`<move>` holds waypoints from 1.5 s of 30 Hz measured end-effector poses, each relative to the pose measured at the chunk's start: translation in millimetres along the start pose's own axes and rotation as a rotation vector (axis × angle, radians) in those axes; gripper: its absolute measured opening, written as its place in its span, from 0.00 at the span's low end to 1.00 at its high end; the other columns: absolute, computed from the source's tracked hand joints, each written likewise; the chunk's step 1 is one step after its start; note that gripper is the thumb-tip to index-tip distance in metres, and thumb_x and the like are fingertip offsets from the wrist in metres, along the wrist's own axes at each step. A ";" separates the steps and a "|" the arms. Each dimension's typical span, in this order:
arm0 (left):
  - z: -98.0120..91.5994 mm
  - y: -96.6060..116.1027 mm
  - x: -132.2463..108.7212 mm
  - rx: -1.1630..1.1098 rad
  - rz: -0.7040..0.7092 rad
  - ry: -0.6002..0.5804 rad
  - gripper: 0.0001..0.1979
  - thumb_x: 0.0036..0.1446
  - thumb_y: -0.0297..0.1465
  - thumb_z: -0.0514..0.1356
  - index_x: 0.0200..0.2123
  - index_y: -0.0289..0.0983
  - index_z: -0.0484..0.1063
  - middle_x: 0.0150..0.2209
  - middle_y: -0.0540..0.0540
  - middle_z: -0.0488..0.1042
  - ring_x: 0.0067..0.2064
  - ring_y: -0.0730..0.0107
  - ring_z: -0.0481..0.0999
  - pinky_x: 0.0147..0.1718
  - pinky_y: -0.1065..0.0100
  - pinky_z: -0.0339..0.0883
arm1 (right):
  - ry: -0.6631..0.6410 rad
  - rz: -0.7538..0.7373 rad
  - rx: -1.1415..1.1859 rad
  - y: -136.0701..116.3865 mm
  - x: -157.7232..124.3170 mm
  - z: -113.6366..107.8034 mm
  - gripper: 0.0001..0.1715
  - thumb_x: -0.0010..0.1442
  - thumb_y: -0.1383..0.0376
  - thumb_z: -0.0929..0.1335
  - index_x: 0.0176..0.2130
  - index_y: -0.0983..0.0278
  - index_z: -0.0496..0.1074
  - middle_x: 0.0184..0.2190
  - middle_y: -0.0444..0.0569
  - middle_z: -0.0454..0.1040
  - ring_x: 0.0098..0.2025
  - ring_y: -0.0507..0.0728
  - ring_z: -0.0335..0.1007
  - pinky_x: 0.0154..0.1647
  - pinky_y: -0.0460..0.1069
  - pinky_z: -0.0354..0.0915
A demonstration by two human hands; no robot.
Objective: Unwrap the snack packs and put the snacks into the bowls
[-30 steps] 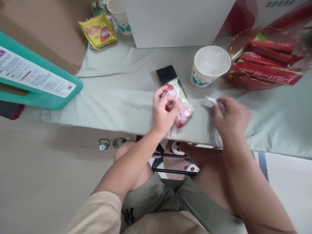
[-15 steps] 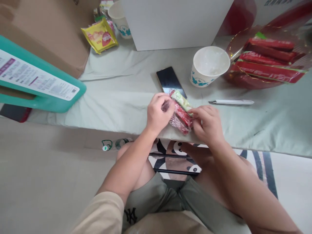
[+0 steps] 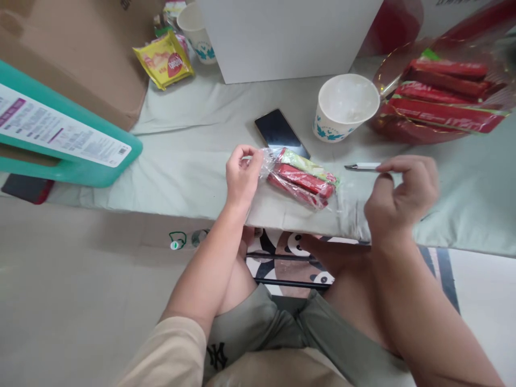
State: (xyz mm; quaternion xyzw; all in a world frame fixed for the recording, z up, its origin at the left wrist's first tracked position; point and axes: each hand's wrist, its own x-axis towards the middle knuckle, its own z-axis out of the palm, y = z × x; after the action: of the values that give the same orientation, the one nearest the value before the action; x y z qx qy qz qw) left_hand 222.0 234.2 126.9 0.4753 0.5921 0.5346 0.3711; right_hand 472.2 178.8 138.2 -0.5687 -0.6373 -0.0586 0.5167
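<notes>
Snack bundle (image 3: 304, 180) in clear wrap lies by the tabletop's (image 3: 193, 156) front edge. My left hand (image 3: 241, 174) pinches its loose end, while my right hand (image 3: 403, 196) hovers half-curled beside it, and I cannot tell whether it holds anything. I judge a hard tug could tear the wrap or drag it off the edge, with the phone (image 3: 278, 131), paper cup (image 3: 346, 107) and cutter (image 3: 363, 166) crowding close behind.

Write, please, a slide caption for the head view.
Left hand pinches a clear bag of red sticks; right hand beside a white pen.

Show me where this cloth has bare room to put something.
Bare cloth lies between the teal stool and the left hand, and right of the right hand, before the red bag. Crowded between: phone, wrapped sticks, cup, white tool.
</notes>
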 end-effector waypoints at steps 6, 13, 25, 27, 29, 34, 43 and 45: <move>-12.4 -9.0 -3.7 0.235 0.040 -0.057 0.19 0.48 0.26 0.65 0.45 0.43 0.69 0.40 0.50 0.74 0.31 0.72 0.70 0.38 0.66 0.66 | -0.769 -0.161 0.100 -46.4 -22.2 2.6 0.14 0.64 0.69 0.64 0.44 0.58 0.76 0.40 0.48 0.82 0.36 0.56 0.77 0.32 0.49 0.63; -24.1 -6.1 -9.4 0.437 0.007 0.001 0.11 0.54 0.40 0.67 0.37 0.43 0.71 0.28 0.50 0.71 0.30 0.65 0.68 0.35 0.64 0.60 | -0.790 -0.086 -0.066 -57.0 -25.6 3.1 0.16 0.69 0.63 0.62 0.43 0.59 0.80 0.34 0.50 0.79 0.34 0.58 0.73 0.32 0.52 0.62; -20.9 24.0 -19.7 -0.095 -0.336 -0.341 0.06 0.49 0.33 0.64 0.23 0.38 0.72 0.26 0.50 0.71 0.30 0.69 0.71 0.31 0.70 0.63 | -0.661 -0.137 0.121 -82.5 -16.8 35.1 0.19 0.68 0.68 0.62 0.52 0.64 0.78 0.53 0.58 0.78 0.56 0.64 0.72 0.63 0.61 0.68; -17.6 27.4 -17.8 -0.314 -0.460 -0.354 0.07 0.46 0.32 0.66 0.30 0.37 0.77 0.29 0.48 0.77 0.33 0.67 0.76 0.33 0.69 0.68 | -0.682 -0.136 0.140 -85.3 -18.4 37.0 0.20 0.67 0.68 0.62 0.54 0.64 0.76 0.53 0.58 0.77 0.57 0.63 0.72 0.63 0.60 0.68; -15.0 31.3 -16.3 -0.458 -0.549 -0.371 0.13 0.44 0.32 0.66 0.36 0.37 0.79 0.33 0.45 0.80 0.37 0.64 0.79 0.35 0.68 0.72 | -0.676 -0.093 0.086 -81.1 -20.7 40.0 0.28 0.63 0.65 0.66 0.61 0.67 0.71 0.61 0.63 0.72 0.64 0.68 0.67 0.67 0.63 0.64; -10.7 37.1 -16.4 -0.551 -0.575 -0.379 0.13 0.45 0.33 0.60 0.35 0.38 0.79 0.42 0.41 0.83 0.46 0.56 0.82 0.40 0.61 0.77 | -0.711 0.013 -0.070 -58.9 -22.0 45.4 0.47 0.53 0.62 0.71 0.69 0.64 0.60 0.70 0.68 0.60 0.70 0.77 0.58 0.67 0.72 0.57; -8.3 43.8 -18.8 -0.472 -0.381 -0.476 0.17 0.45 0.42 0.57 0.16 0.41 0.53 0.47 0.38 0.82 0.54 0.40 0.79 0.41 0.43 0.78 | -0.684 0.105 -0.002 -45.5 -11.8 41.7 0.49 0.50 0.62 0.71 0.68 0.61 0.60 0.66 0.63 0.67 0.66 0.73 0.64 0.66 0.68 0.59; -7.2 42.6 -16.8 -0.446 -0.354 -0.498 0.21 0.48 0.46 0.56 0.17 0.41 0.51 0.44 0.38 0.81 0.53 0.41 0.79 0.37 0.45 0.77 | -0.658 0.135 0.050 -44.4 -11.3 42.8 0.49 0.49 0.61 0.71 0.68 0.62 0.60 0.65 0.62 0.68 0.65 0.72 0.65 0.65 0.67 0.60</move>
State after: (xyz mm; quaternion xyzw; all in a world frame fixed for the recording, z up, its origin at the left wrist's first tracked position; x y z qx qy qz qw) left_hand 226.8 215.1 168.8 0.3885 0.4261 0.4460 0.6845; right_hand 410.0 184.3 133.2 -0.5853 -0.7320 0.1780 0.2997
